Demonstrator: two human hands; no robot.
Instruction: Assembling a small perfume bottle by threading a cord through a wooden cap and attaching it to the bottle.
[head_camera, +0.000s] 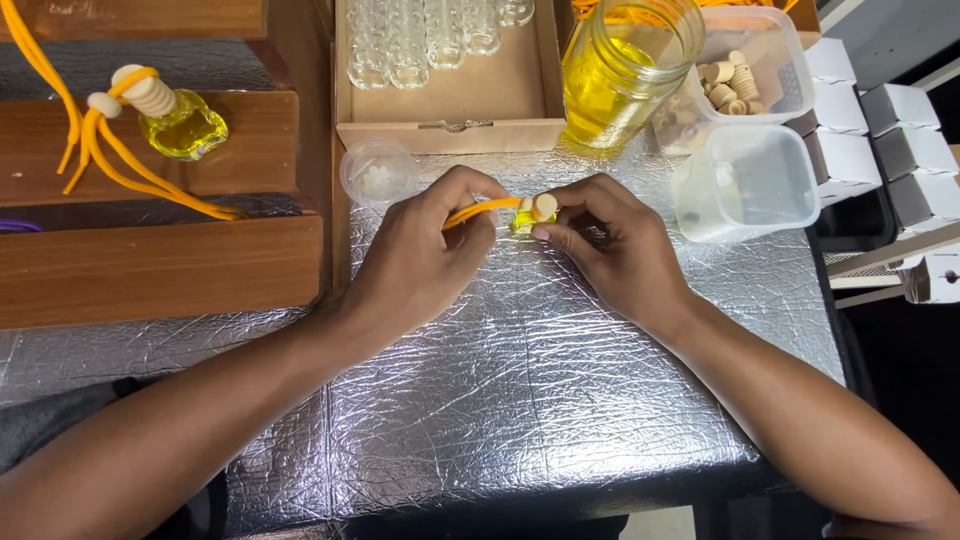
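Fitting a cord to a small bottle over the foil-covered table (520, 400).
Left hand (420, 260) is pinching the orange cord (480, 209); right hand (610, 245) is gripping the bottle (528, 222), steadying its wooden cap (545, 206).

The table (520, 400) is covered in crinkled silver foil and fills the middle and lower frame. At top centre a shallow cardboard tray (500, 100) rests on it. Right of that stands a glass jar of yellow liquid (620, 85), then two clear plastic tubs (750, 180) at upper right. A small round clear lid (378, 172), possibly holding white bits, lies at the tray's lower left corner. Wooden steps (150, 265) occupy the left edge.
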